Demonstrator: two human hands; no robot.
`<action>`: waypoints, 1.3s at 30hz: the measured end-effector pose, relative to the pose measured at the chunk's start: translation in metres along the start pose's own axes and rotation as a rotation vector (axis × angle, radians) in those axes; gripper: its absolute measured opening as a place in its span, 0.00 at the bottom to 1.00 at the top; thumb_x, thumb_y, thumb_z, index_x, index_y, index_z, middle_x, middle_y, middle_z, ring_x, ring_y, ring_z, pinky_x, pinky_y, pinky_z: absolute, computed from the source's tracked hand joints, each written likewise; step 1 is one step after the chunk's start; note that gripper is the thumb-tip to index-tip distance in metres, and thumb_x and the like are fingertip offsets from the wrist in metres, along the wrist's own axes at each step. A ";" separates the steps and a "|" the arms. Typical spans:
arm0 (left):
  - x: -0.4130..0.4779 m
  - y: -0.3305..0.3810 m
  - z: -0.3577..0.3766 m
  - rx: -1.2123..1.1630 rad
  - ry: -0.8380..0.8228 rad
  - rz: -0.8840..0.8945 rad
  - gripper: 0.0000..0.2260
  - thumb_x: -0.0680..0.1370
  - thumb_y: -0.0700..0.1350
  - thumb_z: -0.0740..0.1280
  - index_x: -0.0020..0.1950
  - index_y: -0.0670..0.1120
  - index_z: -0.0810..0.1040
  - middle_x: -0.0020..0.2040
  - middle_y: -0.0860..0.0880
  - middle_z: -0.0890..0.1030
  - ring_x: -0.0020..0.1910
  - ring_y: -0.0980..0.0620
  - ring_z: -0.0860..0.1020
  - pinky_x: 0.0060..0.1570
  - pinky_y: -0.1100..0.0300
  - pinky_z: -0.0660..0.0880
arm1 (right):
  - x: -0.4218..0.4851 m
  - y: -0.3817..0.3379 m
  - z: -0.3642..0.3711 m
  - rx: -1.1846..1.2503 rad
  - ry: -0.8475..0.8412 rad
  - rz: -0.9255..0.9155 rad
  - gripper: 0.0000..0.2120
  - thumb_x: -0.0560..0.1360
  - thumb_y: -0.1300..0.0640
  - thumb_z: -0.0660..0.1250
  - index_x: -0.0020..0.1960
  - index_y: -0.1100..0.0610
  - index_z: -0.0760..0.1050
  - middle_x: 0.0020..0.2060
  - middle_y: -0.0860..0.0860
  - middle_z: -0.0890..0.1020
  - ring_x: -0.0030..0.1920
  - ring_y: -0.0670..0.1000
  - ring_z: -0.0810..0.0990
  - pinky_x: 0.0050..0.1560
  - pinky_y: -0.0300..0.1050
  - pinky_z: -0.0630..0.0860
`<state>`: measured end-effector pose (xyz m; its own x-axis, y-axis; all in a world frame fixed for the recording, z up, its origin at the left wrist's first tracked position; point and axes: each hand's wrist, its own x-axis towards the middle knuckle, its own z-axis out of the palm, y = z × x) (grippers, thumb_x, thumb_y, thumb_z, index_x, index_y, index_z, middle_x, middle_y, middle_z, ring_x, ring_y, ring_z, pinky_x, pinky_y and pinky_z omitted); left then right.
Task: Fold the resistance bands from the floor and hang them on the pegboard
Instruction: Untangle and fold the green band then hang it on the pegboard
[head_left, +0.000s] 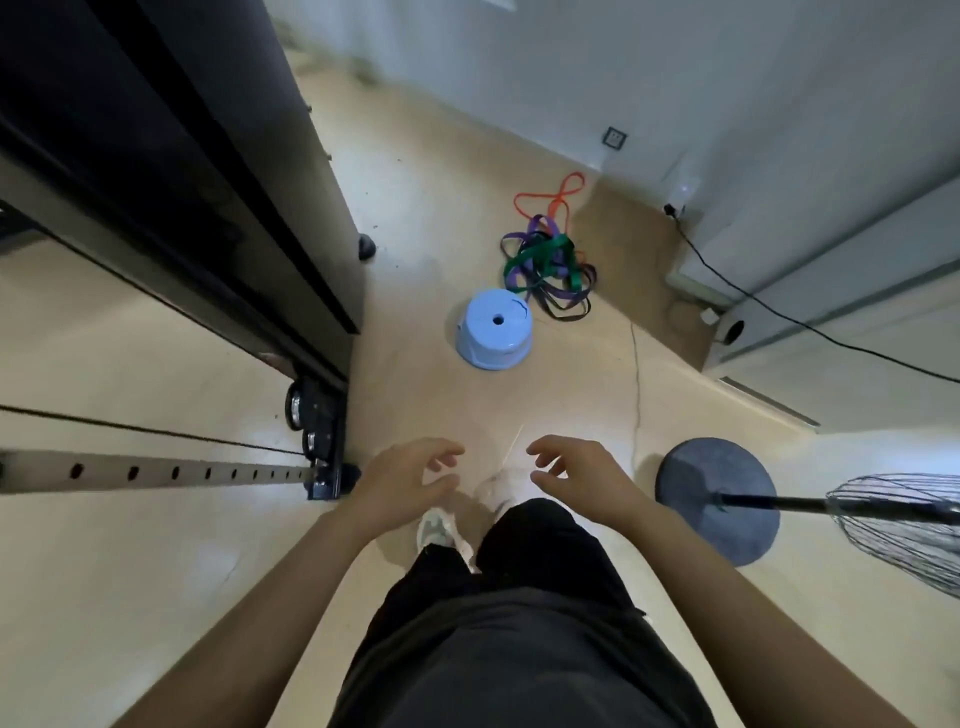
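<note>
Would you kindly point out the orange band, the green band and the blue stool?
orange band (557, 200): head view, loop crossing.
green band (560, 243): head view, upper strap.
blue stool (480, 332): head view, flat top.

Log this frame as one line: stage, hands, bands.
stage: before pickup | left hand: open, empty | right hand: open, empty | resistance bands: tangled heap on floor, beyond blue stool

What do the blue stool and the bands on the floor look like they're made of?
Blue stool: likely moulded plastic, smooth, slightly glossy, one-piece shape. Bands: probably rubber or latex, flat limp strips in loose tangled loops; finish too small to tell.
</note>
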<state>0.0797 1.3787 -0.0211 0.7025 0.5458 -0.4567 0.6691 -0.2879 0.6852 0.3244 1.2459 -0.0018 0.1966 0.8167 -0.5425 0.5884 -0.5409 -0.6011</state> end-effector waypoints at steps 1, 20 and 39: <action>0.017 0.002 -0.012 0.011 -0.014 0.008 0.17 0.78 0.51 0.69 0.67 0.56 0.77 0.54 0.63 0.80 0.52 0.62 0.78 0.56 0.58 0.75 | 0.012 -0.002 -0.009 0.008 0.008 0.012 0.14 0.76 0.54 0.71 0.61 0.49 0.80 0.49 0.45 0.83 0.47 0.47 0.81 0.54 0.42 0.77; 0.374 0.081 -0.194 0.147 -0.146 0.073 0.18 0.77 0.52 0.69 0.67 0.58 0.76 0.55 0.62 0.81 0.53 0.63 0.79 0.56 0.57 0.77 | 0.289 0.021 -0.245 0.142 0.105 0.165 0.14 0.77 0.52 0.68 0.62 0.48 0.78 0.50 0.43 0.82 0.49 0.44 0.81 0.52 0.40 0.76; 0.753 0.168 -0.287 0.259 -0.434 0.274 0.18 0.76 0.51 0.68 0.66 0.52 0.78 0.53 0.58 0.83 0.49 0.58 0.80 0.55 0.58 0.76 | 0.520 0.070 -0.407 0.340 0.209 0.383 0.15 0.74 0.51 0.72 0.61 0.49 0.79 0.48 0.44 0.83 0.46 0.45 0.81 0.53 0.42 0.78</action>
<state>0.6514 1.9672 -0.0874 0.8569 0.0669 -0.5111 0.4481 -0.5867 0.6745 0.7872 1.7151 -0.0869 0.5187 0.5524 -0.6525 0.1648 -0.8135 -0.5577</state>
